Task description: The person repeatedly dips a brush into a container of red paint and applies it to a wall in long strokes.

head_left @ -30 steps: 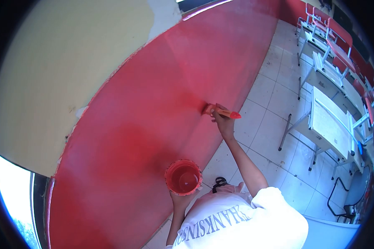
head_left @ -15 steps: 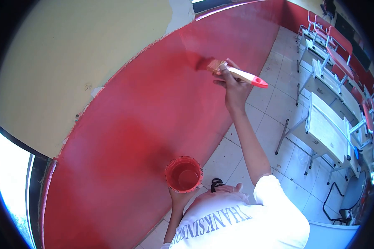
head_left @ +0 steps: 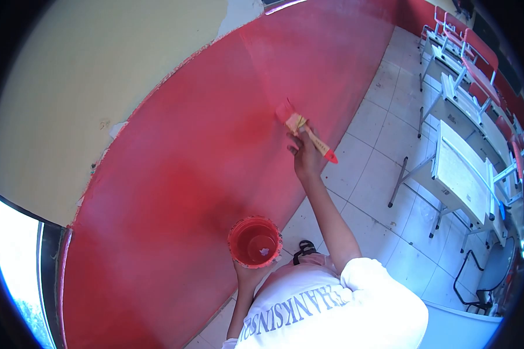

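My right hand [head_left: 306,152] is closed round a paintbrush [head_left: 317,142] with a pale wooden handle and a red tip. Its red-coated bristles lie at the surface of the red wall [head_left: 174,168], on the wall's lower painted band. Low in front of my body, my left hand [head_left: 249,274] supports a red paint bucket [head_left: 234,241] from below and the side. The bucket's mouth faces up, with red paint inside and splashes along the rim. Most of the left hand's fingers are hidden beneath the bucket.
Above the red band the wall is cream [head_left: 99,81], with a chipped edge between the colours. White desks [head_left: 460,171] with red chairs [head_left: 480,75] stacked on them line the right side. A dark folding chair [head_left: 489,273] stands at lower right on the tiled floor [head_left: 361,168].
My right hand and the paintbrush have moved down the wall, nearer my body, and the brush has turned more upright. The bucket stays almost in place in my left hand.
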{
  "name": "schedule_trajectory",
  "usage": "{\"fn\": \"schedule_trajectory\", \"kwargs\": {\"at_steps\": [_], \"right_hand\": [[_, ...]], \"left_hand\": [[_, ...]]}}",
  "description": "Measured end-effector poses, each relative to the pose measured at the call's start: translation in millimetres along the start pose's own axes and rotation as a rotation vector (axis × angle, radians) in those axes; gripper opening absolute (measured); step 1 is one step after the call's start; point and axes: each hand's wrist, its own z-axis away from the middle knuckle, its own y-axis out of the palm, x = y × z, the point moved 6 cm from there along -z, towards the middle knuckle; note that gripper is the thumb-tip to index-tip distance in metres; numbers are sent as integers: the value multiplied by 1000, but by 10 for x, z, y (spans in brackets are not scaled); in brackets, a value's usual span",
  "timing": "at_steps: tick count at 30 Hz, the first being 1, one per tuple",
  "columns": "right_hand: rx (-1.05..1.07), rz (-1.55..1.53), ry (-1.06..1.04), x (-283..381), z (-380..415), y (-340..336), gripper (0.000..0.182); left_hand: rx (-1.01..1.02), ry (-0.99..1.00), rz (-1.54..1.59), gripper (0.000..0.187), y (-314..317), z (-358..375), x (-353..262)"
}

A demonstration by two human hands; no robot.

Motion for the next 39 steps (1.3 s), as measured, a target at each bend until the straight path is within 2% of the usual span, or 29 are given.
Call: {"fn": "schedule_trajectory", "kwargs": {"at_steps": [7, 11, 14, 17, 20, 26, 30, 35, 37, 39], "right_hand": [[-103, 91, 147, -711, 66, -919, 49], [-213, 178, 157, -734, 180, -1318, 47], [-276, 261, 53, -599, 170, -1416, 44], [-245, 435, -69, -415, 21, -1212, 42], [-152, 437, -134, -197, -144, -782, 42], [-19, 223, -308, 621, -212, 132, 42], [-94, 137, -312, 931, -75, 86, 41], [-253, 362, -193, 275, -110, -1001, 40], [-254, 475, -184, -54, -130, -1212, 39], [-235, 525, -182, -120, -125, -1149, 37]], "left_hand": [[-18, -21, -113, 67, -57, 18, 114], [11, 17, -73, 67, 47, -59, 69], [26, 42, -91, 68, 61, -69, 62], [38, 59, -95, 70, 83, -64, 75], [33, 64, -86, 71, 99, -77, 27], [29, 64, -96, 74, 79, -91, 35], [-8, 80, -47, 73, 119, -101, -71], [-3, 25, -39, 66, 33, -80, 92], [1, -7, -36, 65, 6, -73, 119], [1, 10, -36, 64, 18, -96, 89]]}}
